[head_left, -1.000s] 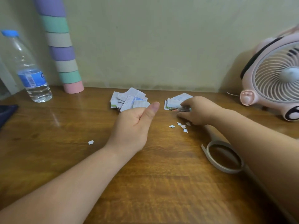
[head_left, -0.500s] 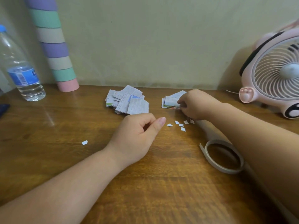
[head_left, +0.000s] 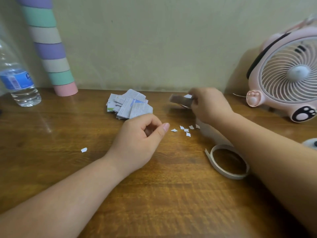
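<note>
The right hand (head_left: 211, 107) grips a small, blurred stack of paper slips (head_left: 181, 101), held right of the loose pile (head_left: 130, 105). The left hand (head_left: 137, 143) rests on the tabletop (head_left: 154, 194), loosely curled and holding nothing

- The bare table (head_left: 163, 203) in the lower middle of the frame, between the two forearms, lay wide open.
- A pile of paper slips (head_left: 130, 104) blocked the upper centre, just beyond the left hand (head_left: 137, 143).
- Right of the pile, across a narrow lane, the right hand (head_left: 209, 107) gripped a stack of slips (head_left: 180, 100).
- Small scraps (head_left: 186, 130) littered the gap between the left hand and the right forearm.
- A tape roll (head_left: 228, 162) sat at lower right, beside that forearm.
- A bottle (head_left: 18, 83) and a striped tube (head_left: 49, 48) closed the upper left, and a fan (head_left: 288, 78) the upper right.
</note>
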{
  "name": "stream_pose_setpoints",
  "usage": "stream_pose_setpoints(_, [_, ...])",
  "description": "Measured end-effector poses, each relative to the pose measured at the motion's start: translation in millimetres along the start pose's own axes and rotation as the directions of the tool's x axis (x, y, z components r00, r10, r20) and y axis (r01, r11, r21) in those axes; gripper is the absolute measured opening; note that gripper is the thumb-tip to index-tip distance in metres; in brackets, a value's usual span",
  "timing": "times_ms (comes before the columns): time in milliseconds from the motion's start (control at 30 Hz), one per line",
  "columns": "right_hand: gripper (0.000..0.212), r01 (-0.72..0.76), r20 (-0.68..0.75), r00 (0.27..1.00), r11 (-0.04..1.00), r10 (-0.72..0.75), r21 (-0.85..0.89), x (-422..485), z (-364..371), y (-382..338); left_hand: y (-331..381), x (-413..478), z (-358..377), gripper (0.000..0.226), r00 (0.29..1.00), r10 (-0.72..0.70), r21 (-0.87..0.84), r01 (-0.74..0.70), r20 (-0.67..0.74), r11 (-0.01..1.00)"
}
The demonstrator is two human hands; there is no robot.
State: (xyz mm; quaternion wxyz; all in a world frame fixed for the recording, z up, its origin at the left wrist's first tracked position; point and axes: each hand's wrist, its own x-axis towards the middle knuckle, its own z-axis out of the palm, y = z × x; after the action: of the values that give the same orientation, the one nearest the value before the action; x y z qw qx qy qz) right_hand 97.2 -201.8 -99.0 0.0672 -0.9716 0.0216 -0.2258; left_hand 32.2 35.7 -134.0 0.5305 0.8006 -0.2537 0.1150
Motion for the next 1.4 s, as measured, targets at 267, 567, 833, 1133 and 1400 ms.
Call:
stream_pose_setpoints(267, [0.022,-0.063,-0.100,0.985,0.844,0.137,0.533,-87,-51,-31,23,-2,10,0.047,0.907,-0.378,-0.570,0.413,0.186,0.710])
stream_pose_setpoints(567, [0.019,-0.156,0.058,0.982,0.604,0.179,0.782,-134,-53,-57,40,-16,16,0.033,0.914,-0.306,-0.725,0.398,0.265,0.562])
stream_pose_setpoints(833, [0.014,-0.091,-0.012,0.986,0.601,0.165,0.794,-134,-45,-54,40,-15,17,0.027,0.915,-0.318,-0.714,0.394,0.247,0.579])
stream_pose_setpoints(1133, [0.035,-0.392,0.320,0.920,0.514,0.228,0.763,-127,-50,-38,39,-15,9,0.018,0.881,-0.383,-0.636,0.467,0.277,0.614])
stream_pose_setpoints(1400, [0.016,-0.425,0.368,0.886,0.177,0.281,0.888,-124,-55,-26,40,-13,0,0.025,0.869,-0.433,-0.608,0.482,0.239,0.632])
